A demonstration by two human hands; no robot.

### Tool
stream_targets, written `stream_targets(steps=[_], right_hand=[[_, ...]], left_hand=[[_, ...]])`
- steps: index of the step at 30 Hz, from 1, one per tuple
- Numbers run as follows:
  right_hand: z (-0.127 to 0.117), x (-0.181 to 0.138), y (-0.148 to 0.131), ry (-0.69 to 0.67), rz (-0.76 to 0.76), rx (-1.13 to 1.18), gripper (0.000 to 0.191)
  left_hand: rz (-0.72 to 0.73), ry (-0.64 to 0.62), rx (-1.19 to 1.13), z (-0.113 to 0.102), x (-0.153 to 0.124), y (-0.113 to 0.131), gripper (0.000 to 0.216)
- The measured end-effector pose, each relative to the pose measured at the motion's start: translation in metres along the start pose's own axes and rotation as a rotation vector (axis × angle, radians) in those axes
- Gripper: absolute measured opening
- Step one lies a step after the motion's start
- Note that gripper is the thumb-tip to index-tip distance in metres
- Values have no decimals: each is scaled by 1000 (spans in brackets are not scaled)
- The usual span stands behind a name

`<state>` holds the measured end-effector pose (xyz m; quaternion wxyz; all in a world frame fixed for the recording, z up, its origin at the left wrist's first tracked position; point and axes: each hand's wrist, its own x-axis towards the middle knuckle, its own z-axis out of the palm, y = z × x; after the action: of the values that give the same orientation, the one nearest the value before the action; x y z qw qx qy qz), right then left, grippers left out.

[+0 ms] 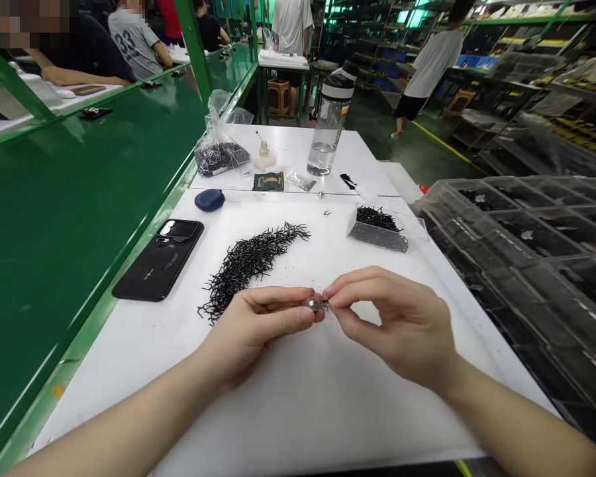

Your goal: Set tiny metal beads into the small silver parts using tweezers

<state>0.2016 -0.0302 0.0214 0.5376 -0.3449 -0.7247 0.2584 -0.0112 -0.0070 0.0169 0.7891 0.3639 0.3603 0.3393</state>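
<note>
My left hand [258,324] and my right hand [402,324] meet over the white table [298,411], both pinched on one small shiny metal part [316,304] held between their fingertips. Just beyond the left hand lies a long heap of small black pins [251,262]. A clear tray of the same black pins [377,228] sits further back to the right. What exactly the right fingertips press onto the metal part is too small to make out.
A black phone [159,258] lies at the left table edge, with a blue pouch [209,199] behind it. Further back stand a water bottle [330,126], a plastic bag of black parts [218,149] and a small green packet [268,181]. Grey compartment trays [536,252] stand at the right. People work behind the green bench [79,192].
</note>
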Motion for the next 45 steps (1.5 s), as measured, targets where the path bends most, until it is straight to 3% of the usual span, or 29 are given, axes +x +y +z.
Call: stream_targets(steps=[14, 18, 24, 39, 45], right_hand=[[4, -7, -3, 33, 53, -53, 33], [6, -9, -4, 75, 112, -25, 45], [4, -9, -7, 60, 67, -87, 56], [2, -11, -4, 30, 24, -161, 62], [-1, -9, -6, 22, 41, -198, 54]], left_hand=[[0, -14, -3, 0, 2, -1, 20], [-12, -11, -5, -1, 2, -1, 21], [-20, 3, -5, 1, 2, -1, 21], [-34, 50, 38, 3, 3, 0, 25], [-42, 76, 72, 4, 1, 1, 28]])
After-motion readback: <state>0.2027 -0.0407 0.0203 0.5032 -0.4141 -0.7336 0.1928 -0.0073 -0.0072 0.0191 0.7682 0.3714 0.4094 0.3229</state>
